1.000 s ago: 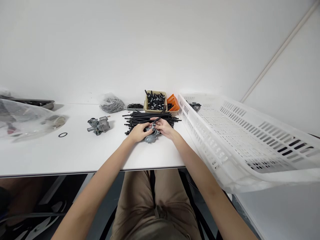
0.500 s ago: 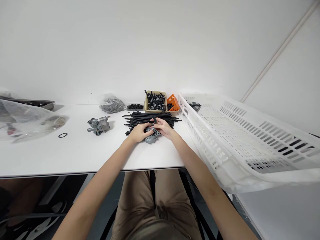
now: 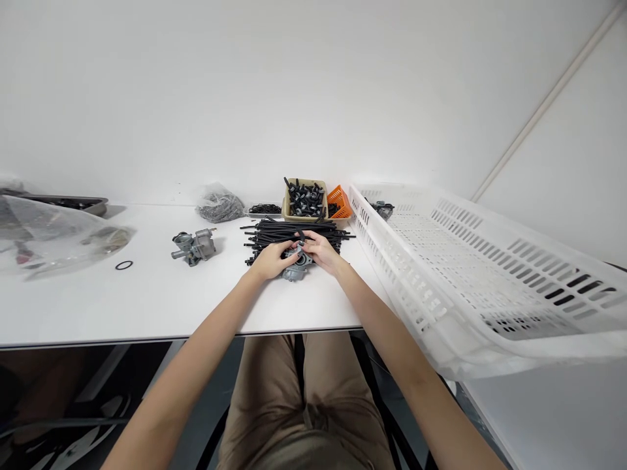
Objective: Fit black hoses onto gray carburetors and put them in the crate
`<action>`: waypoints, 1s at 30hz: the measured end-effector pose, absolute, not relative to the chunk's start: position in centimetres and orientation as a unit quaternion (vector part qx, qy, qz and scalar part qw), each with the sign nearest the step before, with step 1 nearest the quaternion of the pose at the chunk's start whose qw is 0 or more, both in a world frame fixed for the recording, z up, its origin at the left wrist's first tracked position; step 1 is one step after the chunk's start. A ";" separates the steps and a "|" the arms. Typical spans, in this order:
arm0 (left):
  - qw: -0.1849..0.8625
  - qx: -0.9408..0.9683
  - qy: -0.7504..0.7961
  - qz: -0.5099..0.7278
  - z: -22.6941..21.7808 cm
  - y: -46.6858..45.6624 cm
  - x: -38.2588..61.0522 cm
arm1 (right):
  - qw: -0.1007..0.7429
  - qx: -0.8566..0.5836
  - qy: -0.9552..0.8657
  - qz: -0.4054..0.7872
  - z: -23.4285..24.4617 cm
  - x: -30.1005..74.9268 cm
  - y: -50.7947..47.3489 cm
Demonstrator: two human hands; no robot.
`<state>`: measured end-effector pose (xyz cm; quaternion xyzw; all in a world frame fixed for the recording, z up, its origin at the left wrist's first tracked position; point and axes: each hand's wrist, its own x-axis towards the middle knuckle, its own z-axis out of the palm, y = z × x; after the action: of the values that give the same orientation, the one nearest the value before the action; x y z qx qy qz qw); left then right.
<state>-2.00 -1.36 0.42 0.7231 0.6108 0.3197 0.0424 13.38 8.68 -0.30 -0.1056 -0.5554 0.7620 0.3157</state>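
Both my hands work together at the middle of the white table, over a grey metal carburetor [image 3: 296, 271] that rests near the front of a pile of black rubber hoses [image 3: 289, 230]. My left hand [image 3: 269, 260] grips the carburetor's left side. My right hand [image 3: 323, 252] presses in from the right, its fingertips pinching a short black hose [image 3: 300, 234] against the carburetor's top. The fingers hide most of the carburetor, and the hose's fitting point is hidden.
A second carburetor [image 3: 194, 247] and a black O-ring [image 3: 124, 265] lie to the left. Behind stand a tan tray [image 3: 304, 199] of black parts and an orange basket [image 3: 339, 202]. A white perforated crate [image 3: 470, 274] overhangs the right side; plastic bags [image 3: 49, 235] lie left.
My right hand has shifted left, closer to my left hand. The short black hose has moved down from above the fingers to the carburetor's top.
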 end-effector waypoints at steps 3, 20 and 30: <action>0.046 0.721 0.608 0.329 0.4 -1.3 -2.0 | 0.324 -0.114 -0.551 0.760 -0.3 13.2 8.5; 0.054 0.743 0.588 0.316 0.7 -1.5 -2.0 | 0.348 -0.083 -0.568 0.741 -0.4 13.0 9.2; 0.057 0.739 0.588 0.324 0.7 -1.5 -2.0 | 0.297 -0.057 -0.569 0.765 0.4 14.0 8.7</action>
<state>-2.01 -1.51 0.65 0.7389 0.5881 0.3240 0.0574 14.00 8.75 0.38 -0.0566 -0.5688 0.7650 0.2968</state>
